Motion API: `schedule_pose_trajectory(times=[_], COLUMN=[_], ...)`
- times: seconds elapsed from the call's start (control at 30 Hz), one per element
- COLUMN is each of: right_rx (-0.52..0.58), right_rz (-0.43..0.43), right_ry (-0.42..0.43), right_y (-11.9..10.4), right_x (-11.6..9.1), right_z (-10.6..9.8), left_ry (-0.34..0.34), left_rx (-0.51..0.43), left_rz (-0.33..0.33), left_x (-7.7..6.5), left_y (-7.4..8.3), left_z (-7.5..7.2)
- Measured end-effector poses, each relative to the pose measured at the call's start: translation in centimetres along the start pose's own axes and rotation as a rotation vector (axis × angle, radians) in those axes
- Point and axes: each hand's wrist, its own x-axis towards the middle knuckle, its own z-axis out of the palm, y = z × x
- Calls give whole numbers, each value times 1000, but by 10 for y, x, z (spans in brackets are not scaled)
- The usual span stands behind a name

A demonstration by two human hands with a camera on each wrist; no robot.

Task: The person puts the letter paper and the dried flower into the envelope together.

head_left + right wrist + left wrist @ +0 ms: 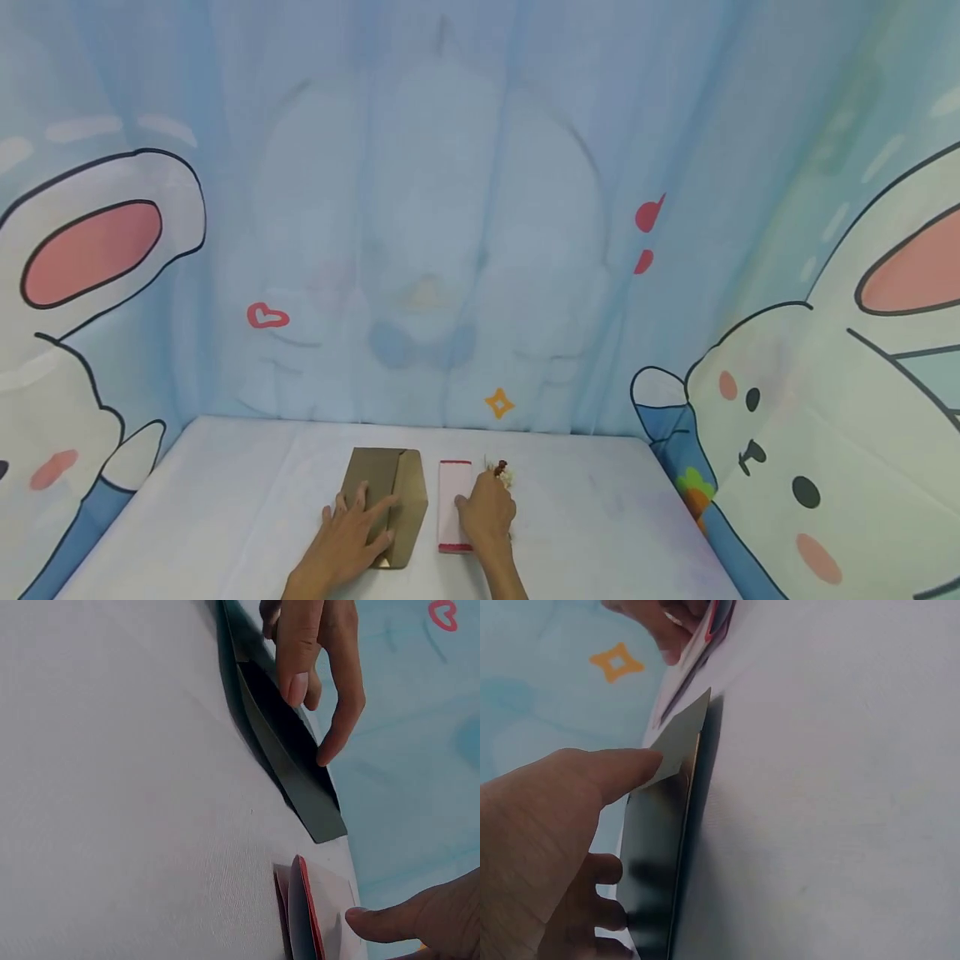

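Observation:
My left hand (343, 533) rests with spread fingers on a shiny olive-gold envelope (411, 500), which lies on the white table. In the right wrist view, a raised flap along the envelope (285, 761) stands beside those fingers. To its right, my right hand (489, 510) holds a pale pink folded card (453, 504) with red edges, thumb on its face and the other fingers curled toward its far side. The card (306, 915) gapes slightly at its fold ends. Small dried flowers (504, 473) show past the right fingertips; the hand hides part of the card.
The table (615, 517) is covered with a white cloth. Behind it hangs a light blue curtain (435, 208) printed with cartoon rabbits, which also closes off the left and right sides.

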Motion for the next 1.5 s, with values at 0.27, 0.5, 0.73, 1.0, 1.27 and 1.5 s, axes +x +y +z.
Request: schedule_pose_trajectory(times=[0.27,0.5,0.73,1.0,1.27,1.5], right_rx=[39,165,282,442,684,683], right_rz=[29,103,263,365,409,421], right_ry=[71,77,23,-49,-160,-181], right_y=[-3,-4,2,-3,-10,-20], right_x=[-2,0,4,4,2,-10], right_z=[4,4,4,-9,-2,21], left_ry=[-1,11,20,5,15,22], left_rx=[-35,-48,-49,-51,-54,-60], left_rz=[-4,-14,-21,-33,-16,-10], left_x=[2,2,0,-2,-2,0], left_y=[-1,-3,-6,-8,-8,-8], left_z=[0,1,2,1,0,4])
